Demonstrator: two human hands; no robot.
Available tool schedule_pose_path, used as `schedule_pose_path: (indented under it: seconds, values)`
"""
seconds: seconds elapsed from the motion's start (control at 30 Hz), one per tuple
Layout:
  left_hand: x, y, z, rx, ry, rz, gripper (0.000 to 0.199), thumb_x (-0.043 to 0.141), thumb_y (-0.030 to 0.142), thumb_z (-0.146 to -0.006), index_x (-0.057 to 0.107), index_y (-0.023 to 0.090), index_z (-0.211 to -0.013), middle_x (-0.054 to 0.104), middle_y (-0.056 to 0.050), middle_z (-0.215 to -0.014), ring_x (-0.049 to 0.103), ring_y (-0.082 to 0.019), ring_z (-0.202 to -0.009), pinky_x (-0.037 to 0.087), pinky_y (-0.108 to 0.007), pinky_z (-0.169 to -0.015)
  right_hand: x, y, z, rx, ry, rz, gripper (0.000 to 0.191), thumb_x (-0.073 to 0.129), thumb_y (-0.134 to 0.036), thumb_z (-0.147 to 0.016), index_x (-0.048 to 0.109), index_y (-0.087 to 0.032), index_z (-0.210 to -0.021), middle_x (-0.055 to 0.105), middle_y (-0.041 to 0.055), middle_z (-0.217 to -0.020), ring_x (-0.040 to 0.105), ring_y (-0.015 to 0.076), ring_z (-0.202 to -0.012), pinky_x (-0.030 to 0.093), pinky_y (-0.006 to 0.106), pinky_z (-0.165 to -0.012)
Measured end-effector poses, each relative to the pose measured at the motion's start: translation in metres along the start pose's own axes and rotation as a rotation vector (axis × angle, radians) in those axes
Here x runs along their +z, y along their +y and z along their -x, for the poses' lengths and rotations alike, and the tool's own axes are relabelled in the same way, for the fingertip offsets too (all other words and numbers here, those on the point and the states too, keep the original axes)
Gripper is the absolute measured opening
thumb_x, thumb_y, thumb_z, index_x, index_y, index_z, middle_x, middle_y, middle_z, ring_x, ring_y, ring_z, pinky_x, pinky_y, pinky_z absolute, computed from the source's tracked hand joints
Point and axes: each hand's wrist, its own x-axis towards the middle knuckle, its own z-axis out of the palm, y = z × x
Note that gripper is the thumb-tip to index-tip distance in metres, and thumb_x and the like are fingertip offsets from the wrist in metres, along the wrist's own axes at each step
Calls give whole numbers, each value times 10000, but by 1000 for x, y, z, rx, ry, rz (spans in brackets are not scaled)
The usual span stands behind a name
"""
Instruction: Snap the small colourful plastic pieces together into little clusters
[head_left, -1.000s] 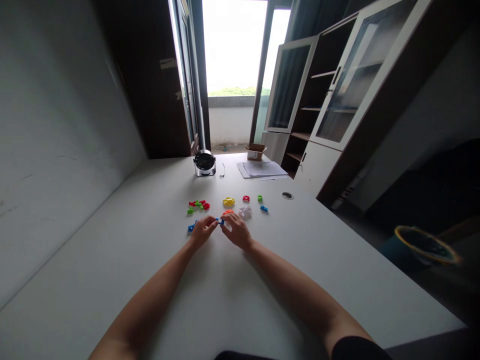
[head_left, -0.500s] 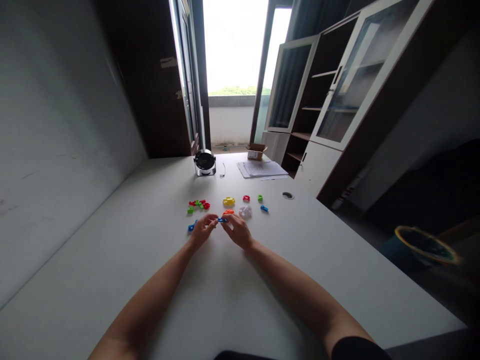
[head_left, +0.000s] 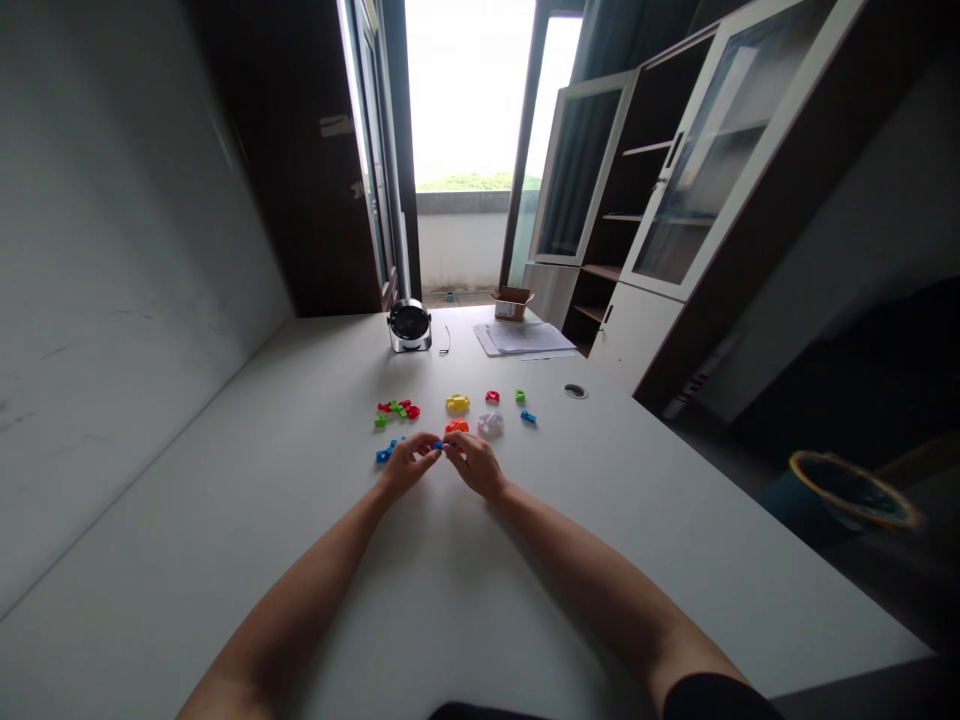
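A: Where is the small blue piece (head_left: 439, 445), and how are the hands?

B: It is between the two hands, low over the white table (head_left: 450, 590); the left hand (head_left: 409, 465) pinches it with thumb and fingertips, and the right hand (head_left: 474, 467) pinches it from the other side; the fingers cover much, so I cannot tell if it is one part or two joined.

A: How is such a hold done well?

B: In my judgement, the pinch should be light but steady, with the fingertips in one line; a crooked push could make the piece slip.

A: What lies near?

B: Orange pieces (head_left: 457, 426) are just beyond the right hand; other blue pieces (head_left: 384, 455) are just beside the left hand; yellow pieces (head_left: 457, 403) are farther away.

A: And the surface, the room?

B: The table is pale, with soft shadows under the arms; at its far end are papers (head_left: 525, 338) and a cardboard box (head_left: 511, 304); behind is a bright window (head_left: 469, 95); at the right stands a glass-doored cabinet (head_left: 651, 290).
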Motion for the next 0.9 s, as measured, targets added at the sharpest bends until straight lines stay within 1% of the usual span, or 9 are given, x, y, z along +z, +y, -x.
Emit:
schedule_pose_path:
  seconds: [0.13, 0.27, 0.4, 0.5, 0.63, 0.73, 0.9]
  values:
    - [0, 3, 0, -9, -4, -5, 274, 600, 445, -875, 701, 206, -965, 708, -40, -864, 625, -169, -771, 498, -288, -738, 1, 1, 0, 8, 24, -15, 187, 458, -320, -1002, 622, -228, -1000, 689, 45, -877, 634, 180, -781, 491, 295, -744]
    - [-2, 6, -1, -36, 3, 3, 298, 590, 478, -877, 695, 204, -929, 704, -35, -831, 623, -171, -759, 488, -276, -714, 1, -1, 0, -5, 56, -11, 195, 481, -313, -986, 604, -227, -1110, 693, 76, -971, 642, 202, -847, 505, 330, -783]
    - [-2, 4, -2, -48, 38, -6, 304, 587, 483, -877, 687, 197, -885, 692, -19, -784, 614, -157, -727, 469, -254, -682, 2, -1, 0, -45, 38, 10, 257, 544, -330, -954, 577, -224, -1186, 684, 81, -979, 634, 211, -854, 515, 353, -794]
    - [-2, 1, -2, -47, 42, -11, 305, 573, 479, -884, 683, 196, -862, 681, -11, -760, 609, -152, -716, 465, -250, -675, 4, 0, -1, -75, 25, 43, 279, 571, -309, -936, 572, -230, -1203, 678, 80, -992, 625, 222, -899, 513, 367, -816]
    - [-2, -3, -2, -58, 21, -16, 306, 552, 484, -894, 676, 208, -852, 681, -9, -752, 622, -159, -723, 480, -259, -688, 5, 3, -1, -71, 22, 56, 254, 557, -288, -945, 586, -238, -1192, 676, 79, -984, 624, 220, -901, 512, 362, -814]
    - [-1, -3, -3, -74, 25, 12, 308, 547, 489, -895, 673, 208, -897, 695, -17, -790, 639, -164, -740, 496, -269, -705, 5, 3, 0, -69, 23, 46, 238, 560, -307, -951, 597, -236, -1175, 679, 74, -959, 629, 213, -881, 514, 354, -804]
    - [0, -5, -2, -63, 42, 83, 310, 570, 449, -894, 647, 195, -1055, 699, -41, -871, 654, -164, -757, 523, -292, -733, 6, 4, -1, -33, 41, 18, 209, 570, -367, -953, 616, -234, -1107, 679, 65, -925, 628, 201, -833, 509, 333, -775]
